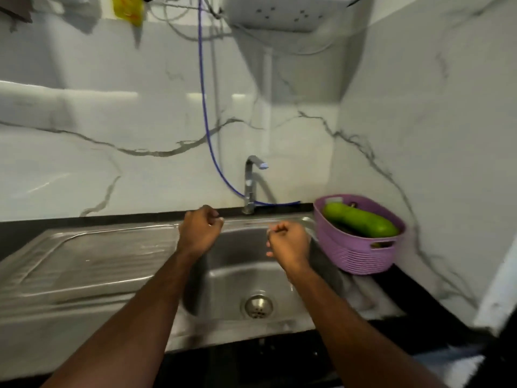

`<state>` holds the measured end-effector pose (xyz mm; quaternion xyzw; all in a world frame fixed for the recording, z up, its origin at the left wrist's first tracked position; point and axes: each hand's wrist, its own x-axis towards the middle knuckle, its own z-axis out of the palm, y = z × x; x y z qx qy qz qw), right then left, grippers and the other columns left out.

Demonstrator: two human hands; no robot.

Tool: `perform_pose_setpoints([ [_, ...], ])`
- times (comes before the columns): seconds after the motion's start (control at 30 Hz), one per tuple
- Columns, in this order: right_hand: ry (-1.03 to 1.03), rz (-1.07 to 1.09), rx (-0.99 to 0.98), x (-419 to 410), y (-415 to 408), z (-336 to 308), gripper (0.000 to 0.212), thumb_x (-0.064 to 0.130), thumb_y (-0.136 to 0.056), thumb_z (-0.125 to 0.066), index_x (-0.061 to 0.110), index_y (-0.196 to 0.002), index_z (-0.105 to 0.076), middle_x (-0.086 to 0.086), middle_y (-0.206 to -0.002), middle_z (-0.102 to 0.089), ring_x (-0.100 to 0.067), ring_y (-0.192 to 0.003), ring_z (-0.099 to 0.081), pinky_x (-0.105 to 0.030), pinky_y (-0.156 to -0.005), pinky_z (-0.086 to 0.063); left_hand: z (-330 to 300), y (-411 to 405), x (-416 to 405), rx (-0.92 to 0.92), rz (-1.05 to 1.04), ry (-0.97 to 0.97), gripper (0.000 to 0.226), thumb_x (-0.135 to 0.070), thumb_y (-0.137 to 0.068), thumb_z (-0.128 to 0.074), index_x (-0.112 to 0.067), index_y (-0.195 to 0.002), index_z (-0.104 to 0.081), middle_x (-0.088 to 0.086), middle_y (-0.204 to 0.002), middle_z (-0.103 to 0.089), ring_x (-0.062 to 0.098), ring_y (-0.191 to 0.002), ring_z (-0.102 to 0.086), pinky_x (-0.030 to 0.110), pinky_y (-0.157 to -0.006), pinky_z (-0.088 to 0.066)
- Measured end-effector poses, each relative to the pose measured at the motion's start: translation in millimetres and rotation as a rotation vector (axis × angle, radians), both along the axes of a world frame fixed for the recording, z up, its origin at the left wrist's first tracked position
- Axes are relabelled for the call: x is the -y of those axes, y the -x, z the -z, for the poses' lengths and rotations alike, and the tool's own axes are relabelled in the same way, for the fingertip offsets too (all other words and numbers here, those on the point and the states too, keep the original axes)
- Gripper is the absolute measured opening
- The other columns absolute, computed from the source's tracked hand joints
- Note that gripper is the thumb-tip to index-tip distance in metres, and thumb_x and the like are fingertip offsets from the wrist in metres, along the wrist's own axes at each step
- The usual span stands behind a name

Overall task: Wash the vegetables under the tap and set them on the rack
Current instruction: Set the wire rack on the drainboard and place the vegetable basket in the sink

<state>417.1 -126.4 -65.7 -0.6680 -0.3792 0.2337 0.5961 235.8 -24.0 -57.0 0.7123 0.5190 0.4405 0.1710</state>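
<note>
The sink basin (pixel 237 278) lies open below — at its back edge the tap (pixel 251 183), at its right edge the purple basket (pixel 361 253).

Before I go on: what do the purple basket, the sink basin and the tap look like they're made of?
The purple ribbed basket looks like moulded plastic: matte, uniform colour, with a cut-out handle slot. The grey metal sink basin appears to be stainless steel, brushed and softly reflective, continuing into a ribbed draining board. The angular shiny tap looks chrome-plated metal, given its mirror-like highlights; the core material cannot be told.
</note>
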Motion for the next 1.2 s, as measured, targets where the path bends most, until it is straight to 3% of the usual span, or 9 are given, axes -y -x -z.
perform_pose_setpoints([
  [0.2,-0.097,0.235,0.118,57,-70,6,0.018,0.047,-0.072,-0.056,0.034,-0.081,-0.064,0.0,-0.061,-0.069,-0.027,-0.061,-0.07,-0.051,-0.062,-0.061,1,-119,16,0.048,0.232,0.166,0.009,-0.027,-0.09,-0.07,-0.018,-0.091,-0.069,0.002,-0.089,-0.069,0.021,-0.087,-0.065,0.026,-0.076,-0.044],
  [0.33,-0.128,0.458,0.04,84,-110,-1,0.025,0.034,-0.088,-0.073,0.02,-0.071,-0.061,0.002,-0.069,-0.069,-0.026,-0.075,-0.07,-0.032,-0.074,-0.052,1,-172,14,0.05,0.356,0.258,0.018,-0.029,-0.094,-0.063,-0.013,-0.1,-0.07,0.007,-0.098,-0.071,0.025,-0.097,-0.066,0.03,-0.08,-0.046],
  [0.47,-0.062,0.57,0.027,90,-142,14,0.035,0.048,-0.09,-0.07,0.016,-0.078,-0.069,-0.008,-0.088,-0.072,-0.03,-0.091,-0.066,-0.036,-0.085,-0.05,-8,-212,6,0.059,0.449,0.331,0.028,-0.028,-0.099,-0.055,-0.006,-0.106,-0.069,0.014,-0.106,-0.071,0.026,-0.095,-0.064,0.036,-0.087,-0.049],
  [0.6,-0.036,0.593,0.102,83,-164,26,0.047,0.059,-0.088,-0.065,0.017,-0.07,-0.068,-0.014,-0.094,-0.064,-0.027,-0.09,-0.06,-0.034,-0.078,-0.044,-15,-248,-9,0.163,0.474,0.462,0.026,-0.034,-0.1,-0.054,-0.014,-0.116,-0.059,0.005,-0.11,-0.061,0.021,-0.097,-0.055,0.038,-0.089,-0.047],
  [0.77,0.055,0.618,0.114,73,-177,33,0.043,0.056,-0.088,-0.067,0.013,-0.082,-0.071,-0.01,-0.091,-0.068,-0.028,-0.089,-0.063,-0.03,-0.071,-0.04,-14,-277,-27,0.247,0.56,0.666,0.028,-0.023,-0.094,-0.053,-0.019,-0.121,-0.058,0.006,-0.119,-0.065,0.024,-0.108,-0.058,0.042,-0.087,-0.046],
  [0.93,0.061,0.641,0.14,66,-179,29,0.035,0.04,-0.091,-0.066,0.007,-0.08,-0.069,-0.013,-0.086,-0.066,-0.028,-0.081,-0.054,-0.031,-0.073,-0.034,-8,-266,-34,0.288,0.603,0.75,0.032,-0.01,-0.087,-0.051,-0.014,-0.116,-0.062,0.018,-0.098,-0.066,0.028,-0.08,-0.062,0.038,-0.066,-0.054],
  [1.03,0.064,0.537,0.095,56,-172,14,0.036,0.034,-0.095,-0.064,0.009,-0.069,-0.063,-0.011,-0.075,-0.06,-0.03,-0.077,-0.051,-0.034,-0.074,-0.036,2,-226,-36,0.31,0.512,0.776,0.038,-0.006,-0.086,-0.051,-0.024,-0.12,-0.051,0.014,-0.099,-0.064,0.031,-0.085,-0.062,0.048,-0.071,-0.054],
  [1.13,0.087,0.384,0.112,31,-156,14,0.04,0.04,-0.09,-0.065,0.012,-0.062,-0.061,-0.014,-0.074,-0.068,-0.037,-0.08,-0.064,-0.038,-0.076,-0.048,25,-170,-36,0.422,0.469,0.842,0.017,-0.012,-0.093,-0.054,-0.026,-0.103,-0.057,0.015,-0.082,-0.062,0.029,-0.07,-0.061,0.049,-0.07,-0.052],
  [1.2,0.14,0.289,0.082,6,-139,23,0.044,0.047,-0.085,-0.064,0.011,-0.06,-0.063,-0.011,-0.07,-0.07,-0.034,-0.073,-0.069,-0.041,-0.076,-0.058,40,-128,-40,0.486,0.368,0.875,0.007,-0.019,-0.094,-0.057,-0.021,-0.099,-0.061,0.015,-0.082,-0.062,0.031,-0.073,-0.063,0.052,-0.069,-0.057],
])
